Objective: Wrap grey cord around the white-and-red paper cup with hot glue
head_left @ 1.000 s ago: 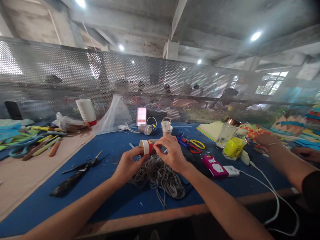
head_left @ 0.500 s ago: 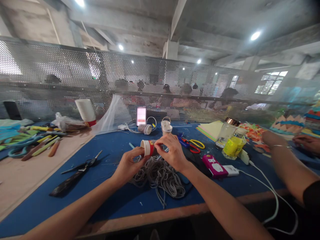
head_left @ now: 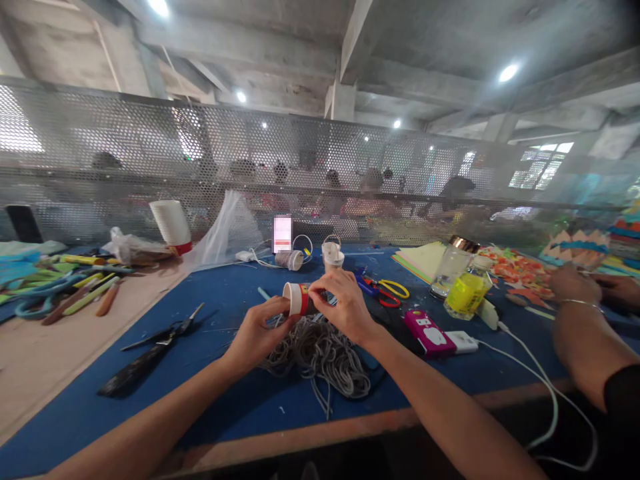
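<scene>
A small paper cup (head_left: 296, 298) with a red band lies on its side in the air above the blue mat (head_left: 215, 293), partly wrapped in grey cord. My left hand (head_left: 257, 333) grips its open white rim from below. Over the wrapped part curls my right hand (head_left: 340, 307), with its fingers pinched on the cup and the cord. Below both hands a loose heap of grey cord (head_left: 320, 353) lies on the mat.
Black scissors (head_left: 160, 340) lie to the left. Behind the cup are two more wrapped cups (head_left: 293, 259), coloured scissors (head_left: 383, 288), a glass jar (head_left: 453, 267), a yellow bottle (head_left: 467, 293) and a pink device (head_left: 430, 332) with a white cable. Another person's arm (head_left: 580, 327) works at right.
My hands and the cup have stayed almost in place, with only a slight turn of the cup. The other person's arm at right has drawn further right, away from the yellow bottle.
</scene>
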Tool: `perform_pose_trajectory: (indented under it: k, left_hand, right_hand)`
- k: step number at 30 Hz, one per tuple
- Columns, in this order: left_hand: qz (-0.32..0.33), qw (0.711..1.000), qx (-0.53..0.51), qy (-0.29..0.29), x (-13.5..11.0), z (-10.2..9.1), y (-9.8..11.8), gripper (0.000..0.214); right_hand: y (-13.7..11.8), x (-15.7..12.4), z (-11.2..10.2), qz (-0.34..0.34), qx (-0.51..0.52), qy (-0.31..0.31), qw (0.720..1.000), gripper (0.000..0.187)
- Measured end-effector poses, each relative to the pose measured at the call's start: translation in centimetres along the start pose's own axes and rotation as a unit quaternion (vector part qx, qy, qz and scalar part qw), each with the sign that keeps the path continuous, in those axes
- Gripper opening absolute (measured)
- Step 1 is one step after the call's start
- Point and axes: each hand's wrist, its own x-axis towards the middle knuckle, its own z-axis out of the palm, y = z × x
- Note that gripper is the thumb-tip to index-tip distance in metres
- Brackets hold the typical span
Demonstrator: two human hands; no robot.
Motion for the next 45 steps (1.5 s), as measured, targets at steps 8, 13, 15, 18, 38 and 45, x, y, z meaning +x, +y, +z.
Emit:
perform_pose_trajectory:
  k: [8,13,15,18,38,45]
  left_hand:
    - [0.015,1.0,-0.006,0.003,0.07,-0.04,0.36,0.022]
    - [0.023,1.0,-0.005,-0.002,0.04,-0.09,0.62,0.021]
    - [0.026,1.0,-0.005,-0.002,0.04,-0.07,0.64,0.021]
    - [0.031,1.0,-0.002,-0.001,0.05,-0.08,0.6,0.02]
    - [0.138,0.988,0.072,0.002,-0.1,-0.37,0.05,0.018]
    - [0.147,0.985,0.086,0.0,-0.03,-0.41,0.57,0.017]
  right_hand:
    - [0.02,-0.04,-0.06,0.003,-0.004,-0.002,1.0,0.007]
    - [-0.02,0.0,-0.16,0.001,-0.002,-0.004,1.0,0.007]
    - [-0.01,0.02,-0.16,0.0,-0.001,-0.006,1.0,0.007]
    - [0.06,0.01,-0.07,0.002,-0.001,-0.006,1.0,0.006]
    - [-0.07,0.08,-0.08,0.015,0.021,-0.006,1.0,0.007]
    - [-0.27,0.28,-0.26,0.044,0.054,0.02,0.997,0.005]
